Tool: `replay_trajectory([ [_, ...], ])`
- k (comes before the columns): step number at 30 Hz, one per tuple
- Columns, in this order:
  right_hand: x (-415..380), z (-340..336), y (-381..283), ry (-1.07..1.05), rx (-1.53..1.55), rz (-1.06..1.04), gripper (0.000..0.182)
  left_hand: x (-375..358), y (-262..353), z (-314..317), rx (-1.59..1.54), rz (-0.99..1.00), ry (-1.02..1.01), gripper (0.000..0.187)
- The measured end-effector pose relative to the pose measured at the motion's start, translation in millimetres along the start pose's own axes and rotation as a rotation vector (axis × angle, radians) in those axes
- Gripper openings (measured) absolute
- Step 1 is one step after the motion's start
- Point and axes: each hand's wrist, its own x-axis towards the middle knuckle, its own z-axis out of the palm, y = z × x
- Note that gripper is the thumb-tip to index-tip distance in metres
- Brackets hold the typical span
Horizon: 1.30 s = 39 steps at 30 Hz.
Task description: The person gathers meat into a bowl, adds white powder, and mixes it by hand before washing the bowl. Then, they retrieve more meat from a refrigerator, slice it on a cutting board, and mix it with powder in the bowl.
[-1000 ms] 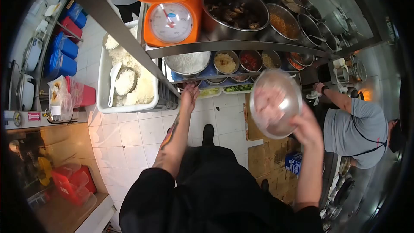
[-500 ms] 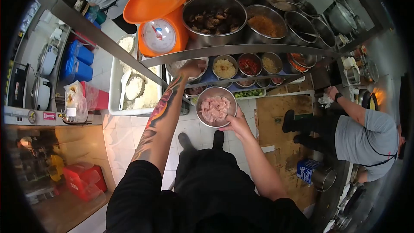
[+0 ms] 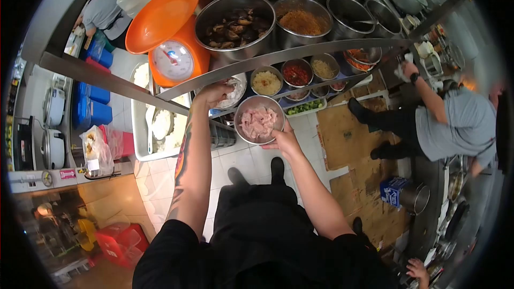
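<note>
My right hand grips the rim and side of a small steel bowl, thumb toward the inside. Pale pink slices of raw meat lie in it. My left hand is at the left edge of a bowl of white powder, just under the metal shelf rail. Its fingers are curled together, and what they hold, if anything, is hidden. The meat bowl is close in front of the powder bowl, to the lower right of my left hand.
A metal rail crosses above my hands. On the shelf stand an orange scale and steel pots, one with dark mushrooms. Below are bowls of chopped garlic and red chilli. A co-worker stands right.
My left hand has drawn back toward the left edge of the powder bowl, its fingers curled. The view has shifted, and another person's hand now shows at the lower right.
</note>
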Motion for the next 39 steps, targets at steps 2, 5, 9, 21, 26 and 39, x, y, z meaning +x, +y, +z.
replay_trajectory([
  [2,-4.2,6.3,1.9,0.03,0.028,-0.021,0.06,-18.6,2.9,16.1,0.039,0.055,-0.059,0.04],
  [5,-19.7,18.3,2.3,0.077,0.052,-0.1,0.059,-72.4,15.4,62.8,0.607,0.299,-0.077,0.043],
  [9,-44.0,37.2,24.8,0.252,0.01,-0.247,0.059,-93.3,-16.0,86.4,0.865,0.819,-0.085,0.047],
  [21,-104.2,313.3,104.3,0.164,0.059,-0.254,0.059,-227.7,-55.8,-235.3,0.69,0.489,-0.101,0.031],
  [26,-0.1,427.3,21.7,-0.054,-0.56,-0.741,0.078,-313.7,-20.3,-412.5,0.443,0.458,0.218,0.024],
  [39,121.8,450.2,-179.2,0.787,-1.034,-1.646,0.054,-207.4,107.5,-479.3,0.733,0.514,0.772,0.041],
])
